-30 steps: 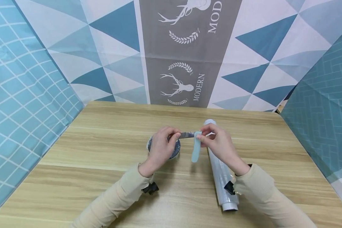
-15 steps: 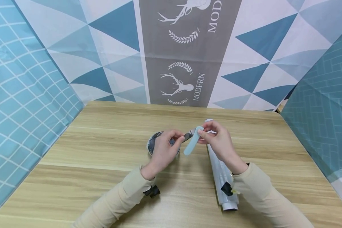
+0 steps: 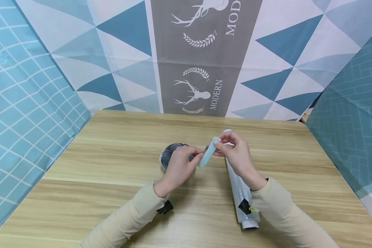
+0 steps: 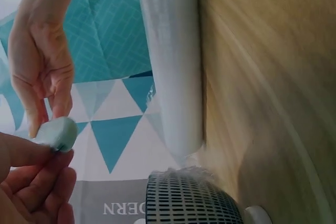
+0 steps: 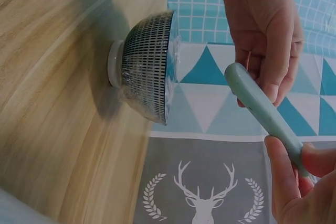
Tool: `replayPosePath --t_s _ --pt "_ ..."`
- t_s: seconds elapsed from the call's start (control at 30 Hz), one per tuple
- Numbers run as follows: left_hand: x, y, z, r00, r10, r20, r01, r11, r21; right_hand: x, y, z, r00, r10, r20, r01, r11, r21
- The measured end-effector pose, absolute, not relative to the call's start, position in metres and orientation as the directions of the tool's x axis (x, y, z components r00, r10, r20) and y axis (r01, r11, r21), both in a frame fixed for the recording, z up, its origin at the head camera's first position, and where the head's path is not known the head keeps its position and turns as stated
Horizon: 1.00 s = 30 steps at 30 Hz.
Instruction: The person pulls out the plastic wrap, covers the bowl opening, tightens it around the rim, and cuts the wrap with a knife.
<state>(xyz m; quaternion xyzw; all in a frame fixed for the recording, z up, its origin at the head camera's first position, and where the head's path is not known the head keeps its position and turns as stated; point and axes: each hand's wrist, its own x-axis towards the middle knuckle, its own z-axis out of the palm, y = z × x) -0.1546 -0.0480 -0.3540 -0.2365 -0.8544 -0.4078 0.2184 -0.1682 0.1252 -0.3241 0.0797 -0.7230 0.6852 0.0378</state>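
Observation:
Above the table, both hands hold a folding knife [image 3: 207, 155] with a pale blue handle; its dark blade lies almost folded against the handle. My right hand [image 3: 238, 156] pinches the pivot end between thumb and fingers. The thumb and fingers of my left hand [image 3: 182, 164] pinch the blade side at the lower end. In the right wrist view the handle [image 5: 265, 114] slants across, hiding most of the blade. Below and behind the left hand stands a patterned bowl [image 5: 147, 69] with clear film stretched over its top.
A roll of cling film [image 3: 240, 196] lies lengthwise on the wooden table [image 3: 111, 199], under the right hand and forearm. The patterned backdrop [image 3: 192, 51] rises behind the table's far edge, with tiled-print cloths at both sides.
The knife's blade has swung from standing out at an angle to lying nearly along the handle. My left hand has moved slightly right, toward the right hand, and the handle has tilted.

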Motion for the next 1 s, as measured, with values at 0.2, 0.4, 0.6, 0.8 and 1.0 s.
replayPosePath --t_s 0.2,0.4,0.6,0.8,1.0 --pt "-0.154 -0.049 -0.356 -0.796 0.255 0.549 0.585 0.559 0.587 -0.168 0.126 -0.325 -0.982 -0.078 0.17 -0.177 0.099 -0.979" --pt "-0.155 -0.049 -0.359 -0.801 0.344 0.49 0.597 0.51 0.619 -0.166 0.131 -0.327 -0.981 -0.094 0.171 -0.185 0.183 -0.966" --pt "-0.154 -0.05 -0.359 -0.819 0.383 0.428 0.574 0.512 0.639 -0.163 0.142 -0.328 -0.98 -0.088 0.18 -0.198 0.276 -0.941" --pt "-0.153 -0.055 -0.36 -0.833 0.357 0.421 0.552 0.532 0.641 -0.162 0.16 -0.326 -0.983 -0.031 0.182 -0.178 0.403 -0.897" --pt "-0.154 -0.061 -0.363 -0.842 0.332 0.424 0.539 0.512 0.669 -0.158 0.185 -0.327 -0.989 0.021 0.148 -0.121 0.471 -0.874"
